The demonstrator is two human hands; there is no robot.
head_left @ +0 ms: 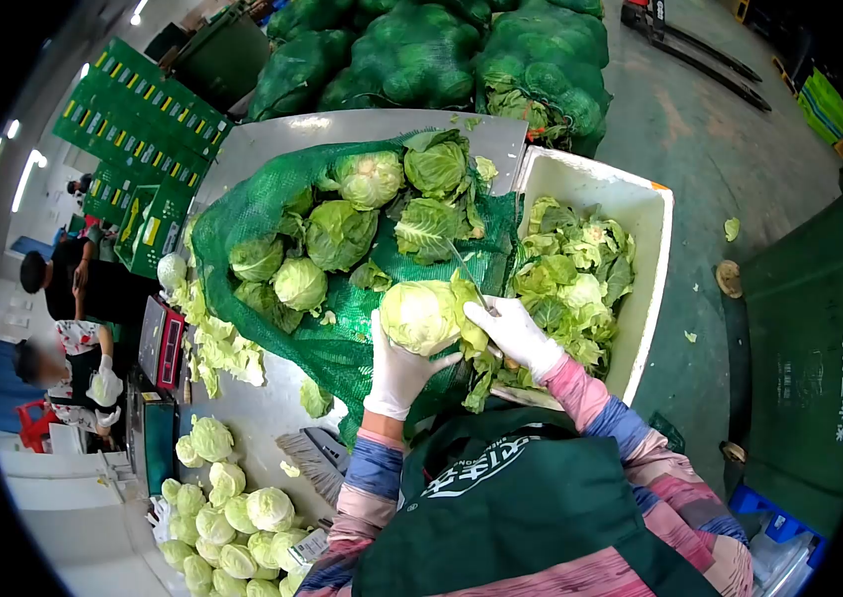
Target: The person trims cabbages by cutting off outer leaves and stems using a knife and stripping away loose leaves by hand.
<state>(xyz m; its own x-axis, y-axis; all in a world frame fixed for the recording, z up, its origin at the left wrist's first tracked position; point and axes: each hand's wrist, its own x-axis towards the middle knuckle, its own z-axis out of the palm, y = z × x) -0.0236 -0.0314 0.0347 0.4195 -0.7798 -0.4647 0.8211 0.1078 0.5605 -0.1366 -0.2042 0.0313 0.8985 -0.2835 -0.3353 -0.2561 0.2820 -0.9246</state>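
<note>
My left hand [399, 370], in a white glove, is wrapped round the underside of a pale green cabbage [419, 314]. My right hand [519, 334], gloved too, is closed at the cabbage's right side on a knife, whose thin blade [463, 267] points up and away from me. Loose outer leaves [469, 316] stand off the cabbage beside that hand. Beyond my hands, several untrimmed cabbages [340, 235] lie on a spread green mesh sack [381, 298]. The knife's handle is hidden in my fingers.
At right, a white foam box [652, 239] holds cut leaves. Trimmed cabbages [238, 519] are piled at lower left, near a red-framed scale [169, 343]. Full mesh sacks [401, 55] stand behind the metal table [272, 149]. Two people [78, 348] are at left; a green bin [809, 348] stands far right.
</note>
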